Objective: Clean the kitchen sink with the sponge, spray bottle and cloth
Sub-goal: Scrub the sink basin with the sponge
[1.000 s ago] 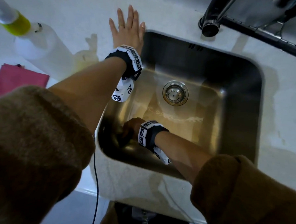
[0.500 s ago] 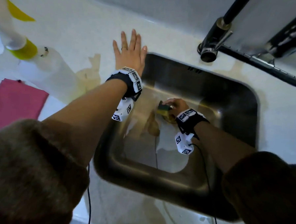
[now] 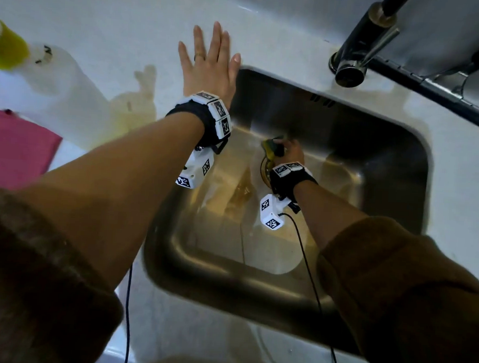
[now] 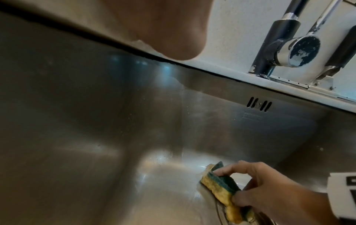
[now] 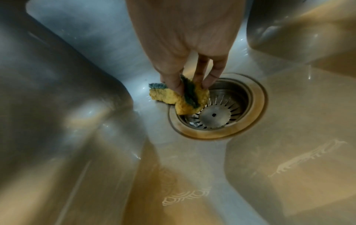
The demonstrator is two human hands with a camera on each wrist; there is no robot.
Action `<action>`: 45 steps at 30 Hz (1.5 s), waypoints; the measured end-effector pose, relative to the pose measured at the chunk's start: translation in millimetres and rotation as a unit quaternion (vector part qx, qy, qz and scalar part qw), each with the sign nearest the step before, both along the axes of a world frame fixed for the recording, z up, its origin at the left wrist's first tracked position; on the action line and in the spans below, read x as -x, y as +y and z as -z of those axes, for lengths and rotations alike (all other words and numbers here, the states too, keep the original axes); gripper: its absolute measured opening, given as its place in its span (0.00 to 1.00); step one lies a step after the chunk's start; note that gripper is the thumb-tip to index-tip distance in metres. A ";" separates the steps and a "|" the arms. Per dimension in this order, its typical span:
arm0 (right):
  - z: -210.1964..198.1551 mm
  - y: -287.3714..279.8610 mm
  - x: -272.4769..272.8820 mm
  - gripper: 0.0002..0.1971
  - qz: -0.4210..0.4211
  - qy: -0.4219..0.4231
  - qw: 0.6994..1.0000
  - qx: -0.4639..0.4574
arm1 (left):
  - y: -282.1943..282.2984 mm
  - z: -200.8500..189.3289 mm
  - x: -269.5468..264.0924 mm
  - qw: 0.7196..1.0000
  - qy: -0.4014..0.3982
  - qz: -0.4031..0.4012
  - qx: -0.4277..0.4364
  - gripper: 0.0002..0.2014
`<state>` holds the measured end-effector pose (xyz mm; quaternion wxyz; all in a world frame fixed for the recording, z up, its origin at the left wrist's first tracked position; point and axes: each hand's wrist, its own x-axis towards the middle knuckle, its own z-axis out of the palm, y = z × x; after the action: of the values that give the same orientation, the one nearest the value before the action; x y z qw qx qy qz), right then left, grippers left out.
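The right hand [image 5: 185,45] is closed around the sponge [image 5: 179,97], thumb on one side and fingertips on the other, so that the sponge is folded with the green rough side partly inside. Just under these fingers the sponge touches the bottom of the sink [image 3: 394,167] and hangs over the near edge of the drain [image 5: 217,106]. The left hand [image 3: 211,66] lies flat with straight fingers on the table [image 3: 116,22], its thumb side just beside the rim of the sink; it holds nothing and seems only to support the body. Further to the outer side of this hand stands the spray bottle [image 3: 43,87], and beyond it lies the pink cloth [image 3: 15,150], both well apart from the sink. White dried marks show on the bottom of the sink, on the side of the right hand toward the person. I judge that scrubbing is in progress. The risk: the sponge is squeezed small, so a corner may catch in the slots of the drain strainer, or the wet fingers may slip off it. The flat left hand could also slide if the table is wet.
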<state>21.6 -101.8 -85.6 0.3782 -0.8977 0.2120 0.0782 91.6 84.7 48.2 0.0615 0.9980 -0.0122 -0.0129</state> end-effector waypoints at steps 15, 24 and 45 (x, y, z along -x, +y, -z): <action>-16.9 23.5 35.6 0.21 -0.361 0.032 0.921 0.142 | 0.2 -1.2 1.2 1.000 -0.002 0.008 0.000 0.27; -25.5 40.7 65.8 0.16 -0.393 0.114 0.898 0.164 | 1.2 -3.1 1.5 1.000 0.001 0.013 0.002 0.27; -37.9 61.8 121.9 0.18 -0.532 0.249 0.808 0.046 | 1.8 -2.4 1.7 1.000 0.003 0.010 0.005 0.27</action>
<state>-100.3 -39.9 -47.8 0.1697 -0.8360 -0.2082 0.4784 89.9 86.5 50.6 0.0666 0.9974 -0.0222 -0.0168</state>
